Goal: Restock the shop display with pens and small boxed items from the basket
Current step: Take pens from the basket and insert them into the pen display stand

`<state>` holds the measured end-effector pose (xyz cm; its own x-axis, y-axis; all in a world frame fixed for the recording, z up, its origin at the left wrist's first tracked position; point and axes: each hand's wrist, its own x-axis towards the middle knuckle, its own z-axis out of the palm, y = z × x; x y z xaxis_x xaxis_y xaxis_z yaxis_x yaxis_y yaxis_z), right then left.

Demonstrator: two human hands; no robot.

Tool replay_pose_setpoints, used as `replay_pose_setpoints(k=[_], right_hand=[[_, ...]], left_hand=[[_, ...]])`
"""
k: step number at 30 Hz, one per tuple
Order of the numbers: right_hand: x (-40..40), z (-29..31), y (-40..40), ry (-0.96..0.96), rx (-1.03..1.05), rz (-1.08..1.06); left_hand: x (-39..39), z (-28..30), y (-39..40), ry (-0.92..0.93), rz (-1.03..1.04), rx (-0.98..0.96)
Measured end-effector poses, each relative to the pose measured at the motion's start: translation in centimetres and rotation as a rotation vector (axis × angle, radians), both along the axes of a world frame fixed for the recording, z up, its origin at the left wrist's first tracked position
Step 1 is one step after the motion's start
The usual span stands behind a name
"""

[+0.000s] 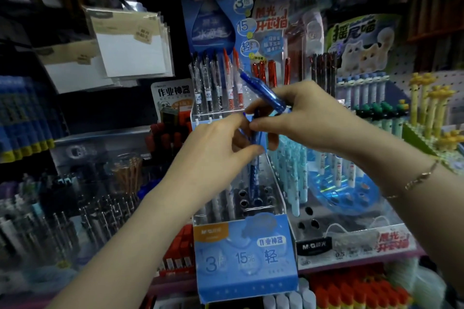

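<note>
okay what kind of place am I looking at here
Most likely a stationery shop. Tiered pen racks hold rows of pens, packaged goods hang from a pegboard, and branded display cards front the racks. The right hand holds blue pens, with the left hand alongside.

Place: a stationery shop, seen at a crowded display wall.
Centre: a clear pen rack point(241, 198) with rows of holes, some holding pens, fronted by a blue printed card point(244, 258) with brand and sales text.
Upper centre: branded backing cards point(213, 25) above rows of black and red pens point(216, 83).
Upper left: hanging packs of notepaper point(130, 50).
Right: a pegboard point(401, 78) and novelty pens point(426, 105) standing in stands.
Lower right: a shelf edge point(351, 258) with product labels.
</note>
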<state>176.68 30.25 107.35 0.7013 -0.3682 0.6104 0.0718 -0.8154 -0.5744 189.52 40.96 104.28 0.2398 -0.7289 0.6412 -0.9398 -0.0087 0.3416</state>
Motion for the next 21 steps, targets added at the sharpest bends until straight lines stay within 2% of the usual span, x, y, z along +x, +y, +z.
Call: replay_pose_setpoints(k=[5,11,14,16,18,21], right_hand=[[0.9,-0.9,0.4,0.018,-0.128,-0.099],[0.8,-2.3,0.4,0.063,-0.014,-0.098],[0.9,-3.7,0.7,0.115,0.041,-0.125],[0.7,-4.3,0.5,0.087,0.144,-0.117],[-0.1,-4.9,0.5,-0.039,0.342,-0.056],[-1.7,-6.6,0.6,-0.145,0.716,0.217]], left_hand=[[-0.1,-0.4,-0.3,-0.047,0.029,0.081],[-0.4,-1.6,-0.6,-0.163,0.109,0.175],[-1.1,-3.0,-0.7,-0.229,0.160,0.155],[-1.5,-3.5,-0.4,-0.226,0.165,0.116],[-1.8,-3.7,0.3,-0.208,0.172,0.090],[-2.4,-4.1,1.8,-0.274,0.130,-0.130]])
